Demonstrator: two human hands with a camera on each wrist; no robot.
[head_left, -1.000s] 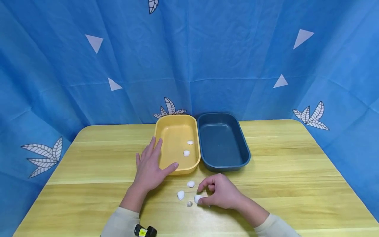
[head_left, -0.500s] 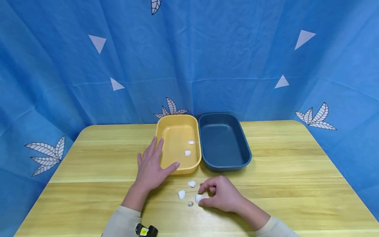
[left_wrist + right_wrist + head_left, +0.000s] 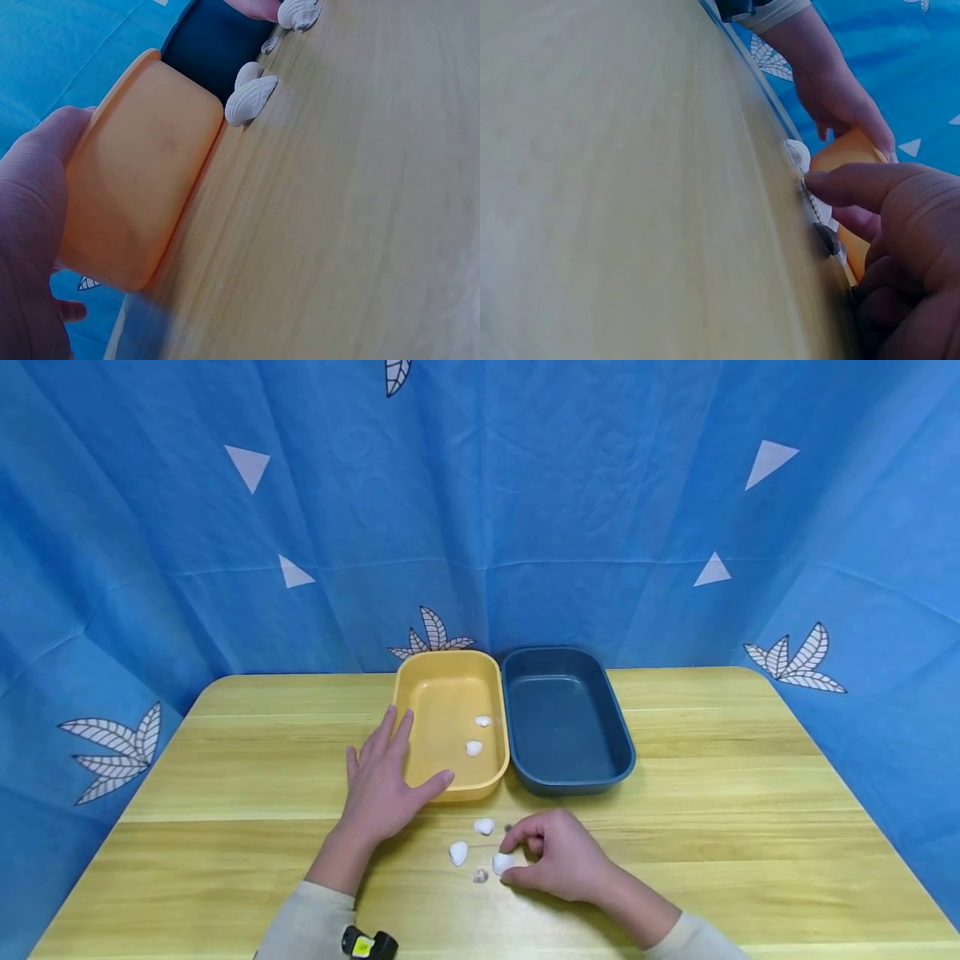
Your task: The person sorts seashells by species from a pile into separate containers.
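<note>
My left hand [image 3: 381, 789] rests on the near left corner of the yellow tray [image 3: 501, 693], fingers straight and spread along its left side, thumb over the front rim. In the left wrist view, the thumb [image 3: 56, 139] lies along the tray's edge. My right hand [image 3: 561, 856] holds a white seashell [image 3: 503, 863] between thumb and index finger, low at the table. Beside it lie white seashells [image 3: 458, 852] [image 3: 484, 826] and a small grey-brown seashell [image 3: 481, 877]. Another dark shell [image 3: 508, 827] shows partly by the index finger. Two white seashells [image 3: 474, 748] lie inside the yellow tray.
A dark blue tray [image 3: 626, 752] stands against the yellow tray's right side. Both are on a wooden table [image 3: 720, 793], near its back edge. Behind hangs a blue curtain [image 3: 570, 510] with leaf and triangle prints. A black wrist strap [image 3: 369, 943] sits on the left sleeve.
My right thumb and index finger have shifted slightly around the white seashell, uncovering more of it and the dark shell behind. The left hand has stayed on the tray.
</note>
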